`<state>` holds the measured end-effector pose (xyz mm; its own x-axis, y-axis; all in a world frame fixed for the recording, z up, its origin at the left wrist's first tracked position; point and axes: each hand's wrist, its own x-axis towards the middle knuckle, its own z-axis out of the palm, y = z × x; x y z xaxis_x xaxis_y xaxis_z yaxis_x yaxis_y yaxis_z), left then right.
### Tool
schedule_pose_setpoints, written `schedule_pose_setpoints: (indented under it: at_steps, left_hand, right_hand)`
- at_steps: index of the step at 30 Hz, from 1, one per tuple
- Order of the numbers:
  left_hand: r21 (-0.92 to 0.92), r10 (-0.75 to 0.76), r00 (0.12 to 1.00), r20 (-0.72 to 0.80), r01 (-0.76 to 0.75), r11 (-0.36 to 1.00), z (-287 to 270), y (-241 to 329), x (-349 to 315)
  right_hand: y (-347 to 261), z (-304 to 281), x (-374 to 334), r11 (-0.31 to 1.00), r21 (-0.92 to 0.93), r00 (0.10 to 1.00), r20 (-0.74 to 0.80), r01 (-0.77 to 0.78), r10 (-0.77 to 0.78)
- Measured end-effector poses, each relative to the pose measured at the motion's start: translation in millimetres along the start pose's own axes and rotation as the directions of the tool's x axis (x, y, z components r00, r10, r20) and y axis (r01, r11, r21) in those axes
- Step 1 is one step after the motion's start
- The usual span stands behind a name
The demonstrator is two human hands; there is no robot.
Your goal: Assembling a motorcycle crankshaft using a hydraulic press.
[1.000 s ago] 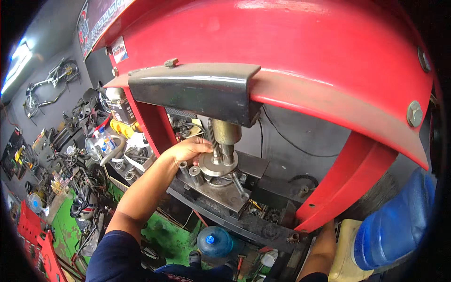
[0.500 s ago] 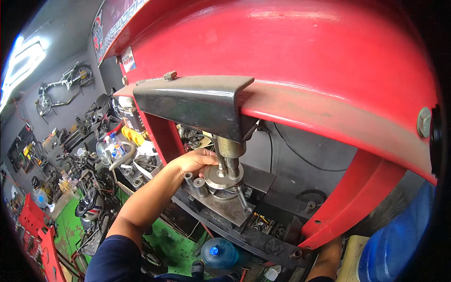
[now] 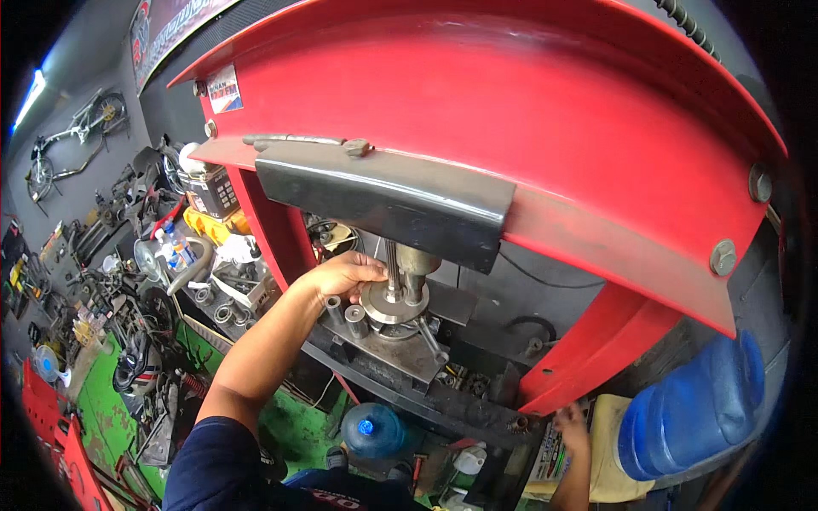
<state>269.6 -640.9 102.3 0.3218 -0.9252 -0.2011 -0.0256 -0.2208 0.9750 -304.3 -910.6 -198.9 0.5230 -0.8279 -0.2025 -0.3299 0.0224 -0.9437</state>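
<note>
Red metal forms the beam (image 3: 503,119) closest to the eye, bending across the top of the frame, with a black cover (image 3: 383,200) along its lower edge. Just below, at the centre, the left hand (image 3: 345,277) curls with thumb and fingertips at an upright shaft (image 3: 393,271); some fingertips are hidden, so I cannot tell whether it pinches. The shaft rises from a steel disc (image 3: 385,312), beside a ram (image 3: 419,260) under the cover. A rod (image 3: 433,341) slants from the disc toward the lower right, over a plate (image 3: 394,358). Two tubes (image 3: 356,324) stand just left of the disc. In the lower right, the right hand (image 3: 573,427) has its fingers spread near the foot of a red post (image 3: 588,349); I cannot tell what it touches. A blue jug (image 3: 690,417) lies right of it. Farther down, a round bottle (image 3: 373,431) stands at bottom centre. Farthest, a bike frame (image 3: 78,132) hangs upper left.
</note>
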Motion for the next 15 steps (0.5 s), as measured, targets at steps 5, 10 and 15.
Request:
schedule_pose_setpoints:
  at_steps: [5,10,15]
  left_hand:
    - [-0.01,0.05,0.996,0.076,-0.049,0.999,-4.1,-4.7,4.9]
    - [-0.033,0.065,0.995,0.079,-0.062,0.998,-1.2,-0.9,1.9]
    - [-0.036,0.061,0.992,0.113,-0.057,0.998,-1.2,2.4,0.4]
  right_hand:
    - [-21.8,44.7,-133.8,0.995,-0.077,0.946,0.313,-0.06,0.081]
    - [-42.0,85.4,-183.4,0.948,0.093,0.949,0.119,-0.304,0.292]
    - [-159.2,49.5,-168.6,0.914,0.395,0.995,0.013,-0.098,0.101]
